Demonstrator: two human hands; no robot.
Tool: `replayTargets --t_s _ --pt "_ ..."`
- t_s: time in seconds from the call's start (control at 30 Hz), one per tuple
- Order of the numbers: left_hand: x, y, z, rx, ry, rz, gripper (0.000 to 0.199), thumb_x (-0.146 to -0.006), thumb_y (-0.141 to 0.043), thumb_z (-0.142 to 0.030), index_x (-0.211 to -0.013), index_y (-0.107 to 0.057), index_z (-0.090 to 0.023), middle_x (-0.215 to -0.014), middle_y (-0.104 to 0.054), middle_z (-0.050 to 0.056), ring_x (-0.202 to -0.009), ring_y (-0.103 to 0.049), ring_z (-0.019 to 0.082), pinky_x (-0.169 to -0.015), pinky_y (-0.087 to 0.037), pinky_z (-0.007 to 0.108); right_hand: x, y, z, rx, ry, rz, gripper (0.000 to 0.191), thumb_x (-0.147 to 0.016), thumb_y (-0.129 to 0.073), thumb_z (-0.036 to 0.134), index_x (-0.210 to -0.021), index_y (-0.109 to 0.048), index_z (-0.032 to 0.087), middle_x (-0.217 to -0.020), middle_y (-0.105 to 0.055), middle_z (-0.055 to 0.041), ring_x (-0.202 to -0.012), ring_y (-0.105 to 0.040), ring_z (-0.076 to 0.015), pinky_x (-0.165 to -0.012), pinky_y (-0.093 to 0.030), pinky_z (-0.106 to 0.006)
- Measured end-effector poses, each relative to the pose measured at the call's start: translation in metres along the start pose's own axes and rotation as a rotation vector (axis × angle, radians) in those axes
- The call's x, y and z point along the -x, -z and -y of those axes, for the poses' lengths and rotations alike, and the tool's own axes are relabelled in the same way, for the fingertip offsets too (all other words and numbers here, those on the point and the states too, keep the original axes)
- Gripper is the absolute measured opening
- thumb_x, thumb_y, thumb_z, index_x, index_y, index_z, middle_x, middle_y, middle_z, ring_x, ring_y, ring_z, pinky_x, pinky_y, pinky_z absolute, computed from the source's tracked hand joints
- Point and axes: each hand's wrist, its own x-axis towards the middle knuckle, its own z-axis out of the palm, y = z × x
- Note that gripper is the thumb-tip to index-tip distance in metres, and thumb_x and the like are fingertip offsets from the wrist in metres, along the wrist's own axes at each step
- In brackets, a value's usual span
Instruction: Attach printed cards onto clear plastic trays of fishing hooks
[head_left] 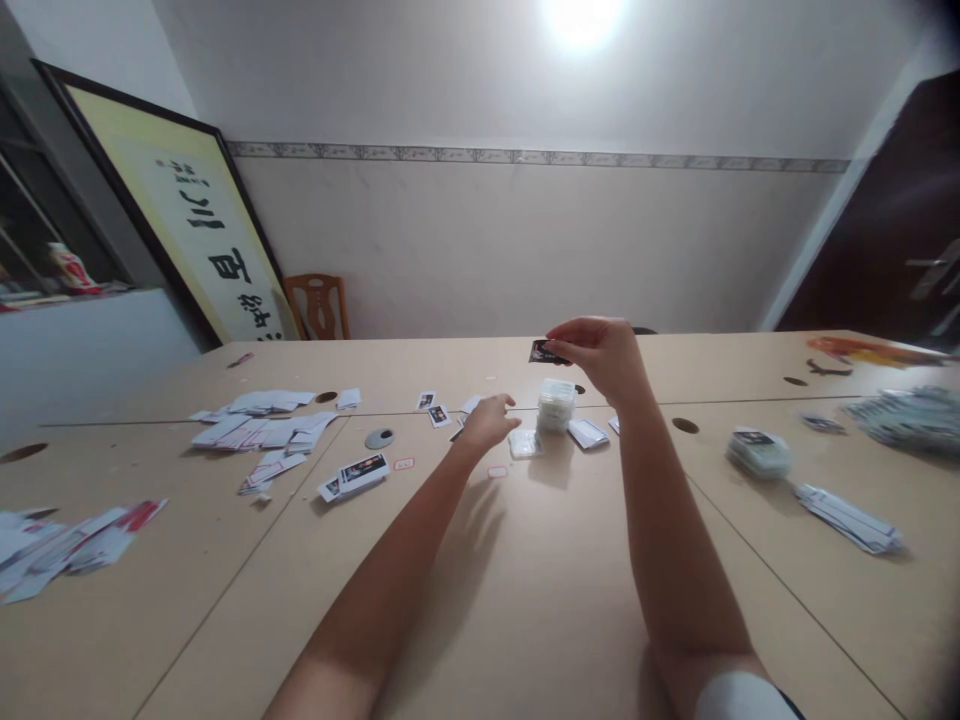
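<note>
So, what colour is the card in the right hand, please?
The card looks mostly black; head view.

Black card (538,352) against a pale beige table (555,580).
From here, I see white marks on the card, red outlines round small labels (403,464), white paper strips (259,432), black characters on a yellow-and-white scroll (180,215), a grey patterned border (450,155) across the off-white wall (525,240).

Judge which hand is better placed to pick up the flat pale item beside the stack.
Probably the left hand: its extended fingers are near the flat pale item, with nothing visibly held. The right hand is raised, pinching a dark card.
</note>
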Motion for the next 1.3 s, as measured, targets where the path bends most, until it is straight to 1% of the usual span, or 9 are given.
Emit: replayTargets --t_s 0.23,0.4,0.53,0.63,0.73,0.87,0.97,1.13,1.3 --pt "0.001 -0.054 0.022 -0.081 -0.087 0.125 0.050 -0.092 -0.065 -0.038 -0.135 -0.054 -0.017 -0.145 -0.049 0.014 -0.133 -0.048 0.032 -0.109 -0.040 0.057 0.001 0.005 0.002 0.002 -0.020 -0.030 0.012 -0.065 -0.080 0.026 -0.074 -0.077 0.018 -0.068 -0.074 -0.0042 -0.062 -0.066 -0.0164 -0.061 -0.053 -0.033" --pt "0.001 -0.066 0.040 -0.086 -0.115 0.182 0.053 -0.091 -0.066 -0.038 -0.137 -0.052 -0.017 -0.147 -0.047 0.014 -0.134 -0.046 0.033 -0.110 -0.038 0.058 0.000 0.005 0.002 -0.001 -0.001 -0.034 0.008 -0.066 -0.078 0.024 -0.070 -0.075 0.018 -0.063 -0.071 -0.0024 -0.056 -0.062 -0.0137 -0.057 -0.049 -0.030" --pt "-0.004 -0.062 0.046 -0.036 -0.138 0.165 0.047 -0.093 -0.064 -0.036 -0.135 -0.054 -0.017 -0.140 -0.053 0.013 -0.127 -0.053 0.031 -0.106 -0.043 0.056 -0.002 0.004 0.001 -0.023 0.009 -0.023 0.010 -0.066 -0.078 0.025 -0.071 -0.073 0.018 -0.062 -0.070 -0.0020 -0.054 -0.060 -0.0126 -0.052 -0.047 -0.028" --pt "-0.009 -0.041 0.041 0.037 -0.167 0.123 0.058 -0.085 -0.073 -0.033 -0.137 -0.052 -0.016 -0.138 -0.055 0.015 -0.126 -0.054 0.030 -0.107 -0.043 0.052 -0.002 0.006 0.000 -0.062 -0.015 -0.050 0.014 -0.067 -0.077 0.026 -0.077 -0.069 0.018 -0.063 -0.071 -0.0016 -0.054 -0.062 -0.0134 -0.050 -0.047 -0.026" --pt "-0.011 -0.001 0.024 0.127 -0.244 0.098 0.085 -0.067 -0.087 -0.025 -0.141 -0.048 -0.016 -0.133 -0.061 0.016 -0.117 -0.060 0.027 -0.100 -0.049 0.041 -0.004 0.008 -0.003 -0.110 -0.014 -0.142 0.016 -0.068 -0.076 0.028 -0.077 -0.065 0.019 -0.065 -0.070 -0.0012 -0.058 -0.063 -0.0140 -0.052 -0.050 -0.027" --pt "0.001 0.062 -0.013 0.207 -0.382 0.034 0.090 -0.068 -0.087 -0.035 -0.146 -0.043 -0.025 -0.134 -0.062 0.009 -0.115 -0.060 0.024 -0.096 -0.050 0.039 -0.009 0.002 -0.011 -0.251 -0.023 -0.238 0.018 -0.068 -0.076 0.033 -0.075 -0.065 0.021 -0.073 -0.069 -0.0005 -0.067 -0.062 -0.0136 -0.061 -0.054 -0.029" --pt "0.020 0.097 -0.039 0.245 -0.516 -0.029 0.083 -0.067 -0.088 -0.033 -0.141 -0.049 -0.028 -0.136 -0.062 0.007 -0.119 -0.058 0.024 -0.100 -0.048 0.039 -0.011 -0.012 -0.013 -0.489 -0.085 -0.280 0.022 -0.068 -0.076 0.038 -0.079 -0.065 0.023 -0.081 -0.068 0.0004 -0.078 -0.066 -0.0154 -0.069 -0.055 -0.030" --pt "0.054 0.117 -0.061 0.293 -0.683 -0.033 0.062 -0.073 -0.084 -0.032 -0.130 -0.059 -0.027 -0.139 -0.060 0.007 -0.126 -0.057 0.024 -0.102 -0.048 0.039 0.001 -0.044 0.000 -0.885 -0.260 -0.166 0.026 -0.070 -0.070 0.040 -0.089 -0.060 0.025 -0.094 -0.070 -0.0034 -0.095 -0.069 -0.0222 -0.082 -0.056 -0.038" --pt "0.074 0.114 -0.071 0.145 -0.676 -0.030 0.037 -0.084 -0.074 -0.021 -0.119 -0.068 -0.028 -0.143 -0.057 0.004 -0.138 -0.046 0.024 -0.113 -0.041 0.044 0.012 -0.057 0.010 -0.931 -0.349 -0.050 0.032 -0.075 -0.063 0.048 -0.095 -0.057 0.023 -0.108 -0.066 -0.0107 -0.110 -0.066 -0.0283 -0.086 -0.056 -0.044"
